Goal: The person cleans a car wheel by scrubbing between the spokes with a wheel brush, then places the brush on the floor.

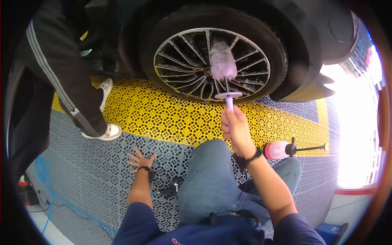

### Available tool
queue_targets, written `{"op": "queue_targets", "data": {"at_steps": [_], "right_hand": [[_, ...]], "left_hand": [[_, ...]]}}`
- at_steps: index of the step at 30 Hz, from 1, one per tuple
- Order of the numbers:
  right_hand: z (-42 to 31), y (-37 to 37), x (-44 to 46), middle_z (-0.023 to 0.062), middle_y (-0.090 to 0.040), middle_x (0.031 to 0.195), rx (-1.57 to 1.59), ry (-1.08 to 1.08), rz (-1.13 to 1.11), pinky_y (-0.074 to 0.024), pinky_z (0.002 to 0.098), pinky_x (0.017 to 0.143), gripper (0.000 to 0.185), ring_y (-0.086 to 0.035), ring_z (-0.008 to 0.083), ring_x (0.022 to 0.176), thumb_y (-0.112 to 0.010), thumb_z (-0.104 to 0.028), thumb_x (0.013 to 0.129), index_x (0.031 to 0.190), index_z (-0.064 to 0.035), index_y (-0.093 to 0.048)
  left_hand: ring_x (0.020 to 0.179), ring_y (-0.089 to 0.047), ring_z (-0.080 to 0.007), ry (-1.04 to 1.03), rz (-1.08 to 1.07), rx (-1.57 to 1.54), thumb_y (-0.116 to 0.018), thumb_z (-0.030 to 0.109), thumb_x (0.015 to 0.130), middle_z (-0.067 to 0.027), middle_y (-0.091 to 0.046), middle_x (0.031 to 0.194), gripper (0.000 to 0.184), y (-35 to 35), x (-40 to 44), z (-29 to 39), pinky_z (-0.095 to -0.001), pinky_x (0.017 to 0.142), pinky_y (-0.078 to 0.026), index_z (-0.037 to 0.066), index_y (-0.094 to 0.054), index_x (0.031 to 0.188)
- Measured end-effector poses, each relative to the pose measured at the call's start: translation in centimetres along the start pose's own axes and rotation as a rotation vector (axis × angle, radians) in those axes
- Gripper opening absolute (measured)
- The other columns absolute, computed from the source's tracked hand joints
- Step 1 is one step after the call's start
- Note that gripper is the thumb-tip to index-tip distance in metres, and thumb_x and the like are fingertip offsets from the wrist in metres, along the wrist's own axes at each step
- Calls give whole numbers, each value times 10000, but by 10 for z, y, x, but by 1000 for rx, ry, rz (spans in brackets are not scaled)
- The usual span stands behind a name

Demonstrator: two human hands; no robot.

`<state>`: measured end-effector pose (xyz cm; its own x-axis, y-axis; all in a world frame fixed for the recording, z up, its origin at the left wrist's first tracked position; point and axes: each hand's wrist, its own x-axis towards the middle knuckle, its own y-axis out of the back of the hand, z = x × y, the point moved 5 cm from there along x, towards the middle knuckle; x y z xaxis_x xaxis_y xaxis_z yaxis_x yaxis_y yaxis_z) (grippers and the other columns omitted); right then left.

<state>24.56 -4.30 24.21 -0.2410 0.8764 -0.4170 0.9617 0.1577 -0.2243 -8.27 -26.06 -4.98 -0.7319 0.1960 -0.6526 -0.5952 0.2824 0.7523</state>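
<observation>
My right hand (236, 128) is closed around the purple handle of a fluffy brush (223, 63). The brush head, pale purple and wet-looking, lies over the right part of a multi-spoke car wheel (192, 61). A round purple guard sits between bristles and handle. Suds or wet streaks show on the spokes. My left hand (141, 160) has its fingers spread at the grey floor grating, with nothing in it. Right of my left hand is a metal spray gun (174, 185) beside my knee.
A person in dark striped trousers (61, 77) and white shoes stands at the left. A pump sprayer (279, 150) with pink liquid lies right of my right wrist. A blue hose (77, 210) crosses the lower left floor. A blue bin (330, 232) is at lower right.
</observation>
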Motion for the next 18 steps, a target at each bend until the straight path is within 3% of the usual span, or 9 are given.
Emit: {"op": "queue_targets", "data": {"at_steps": [2,4,5,6,9,11,14,17,18], "right_hand": [[-10,-3,10,-70,-424,655,99,42,19,-276,188,393,167,-375,34,476,-541,-284,1006,995,-118,-555],[-43,-19,43,-59,-471,675,17,218,-55,-297,189,412,193,-400,46,498,-516,-246,1013,1036,-65,-579],[-50,-23,69,-47,-500,704,152,184,-148,-309,187,432,181,-425,41,549,-503,-216,1014,1023,-49,-572],[-59,-29,80,-46,-496,720,152,119,-52,-310,188,441,183,-431,36,585,-499,-212,1016,1016,-43,-570],[-33,-29,41,-72,-464,707,-84,201,-14,-293,181,441,166,-404,30,547,-510,-251,1020,1033,-92,-554],[5,-17,-4,-82,-422,703,-29,57,51,-275,193,421,185,-374,26,512,-510,-320,1030,1008,-137,-528],[9,-22,-46,-79,-407,674,63,-79,72,-262,189,416,194,-365,25,502,-503,-307,1034,1020,-115,-533],[-34,-17,-2,-63,-437,685,-106,164,111,-279,187,434,213,-375,32,515,-515,-258,1026,1066,-55,-565],[-45,-17,19,-60,-442,681,-124,157,109,-286,190,435,200,-382,30,525,-501,-227,1025,1069,-44,-567]], "left_hand": [[1436,208,-511,-41,-8,-60,-702,758,696,-177,315,1573,1312,-4,6,-5,-830,1023,-124,362,237,1522],[1434,214,-512,-34,-52,-44,-709,746,702,-172,321,1571,1306,-7,7,-11,-833,1020,-117,362,231,1524],[1431,221,-513,-57,-57,-63,-715,734,708,-168,326,1569,1301,-2,10,-4,-837,1016,-111,362,226,1526],[1431,221,-513,-58,-57,-56,-715,734,708,-168,326,1569,1301,-5,15,-1,-837,1016,-111,362,226,1526],[1426,215,-528,-24,-63,-28,-727,742,688,-168,353,1556,1330,-13,29,-5,-863,968,-155,365,241,1519],[1424,220,-527,-35,-61,-28,-725,738,693,-170,355,1554,1326,-8,30,-2,-863,967,-156,363,242,1519],[1420,230,-526,-55,-69,-39,-719,733,704,-177,357,1551,1321,-13,27,-5,-867,963,-158,358,254,1514],[1399,244,-556,-49,-78,-5,-699,763,695,-200,360,1543,1333,-15,33,-5,-824,1018,-168,360,284,1499],[1399,244,-556,-70,-65,5,-699,763,695,-200,360,1543,1333,-16,34,-3,-824,1018,-168,360,284,1499]]}}
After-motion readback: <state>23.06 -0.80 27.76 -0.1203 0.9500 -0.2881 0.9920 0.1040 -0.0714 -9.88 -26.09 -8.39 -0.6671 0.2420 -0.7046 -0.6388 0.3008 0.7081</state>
